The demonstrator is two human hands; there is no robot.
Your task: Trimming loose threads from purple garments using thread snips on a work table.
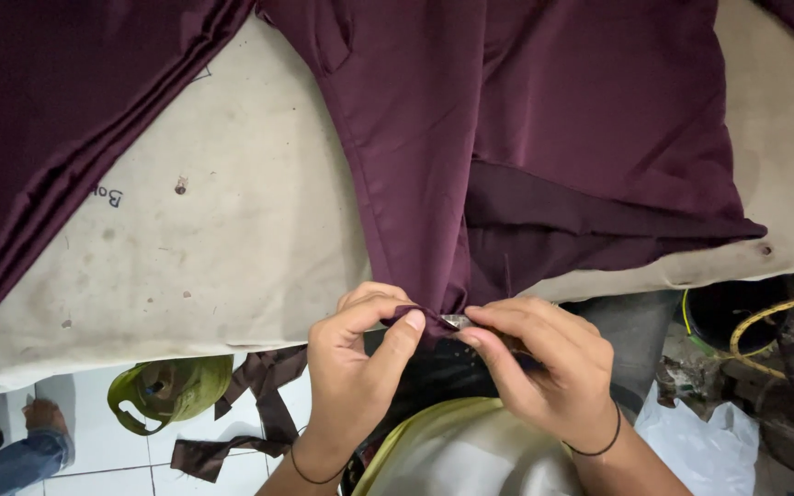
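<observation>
Head view. Nearest the camera: the person's own torso in a pale yellow-green top [470,450], with both wrists just above it, each wearing a thin dark band.

Left hand [360,354]: fingers curled, thumb and forefinger pinching the bottom tip of the maroon garment [415,165] at the counter's near edge. Right hand [535,363]: fingers closed around a small metallic tool [457,321], tip set against the same fabric point; the tool is too small to tell its kind. The two hands nearly touch at the pinch.

The maroon garment lies spread over the beige padded counter [232,248], running from the far edge down to the hands. A darker inner layer shows under its right flap. A second stack of maroon fabric [57,129] lies folded at far left, apart from the garment.

Counter cover: stained, with a short dark handwritten mark near the left stack.

Below the counter: green gas cylinder [163,386] on white floor tiles, maroon fabric scraps [259,404] beside it, white plastic bag [700,441] at right, yellow hose [774,317] at far right.
</observation>
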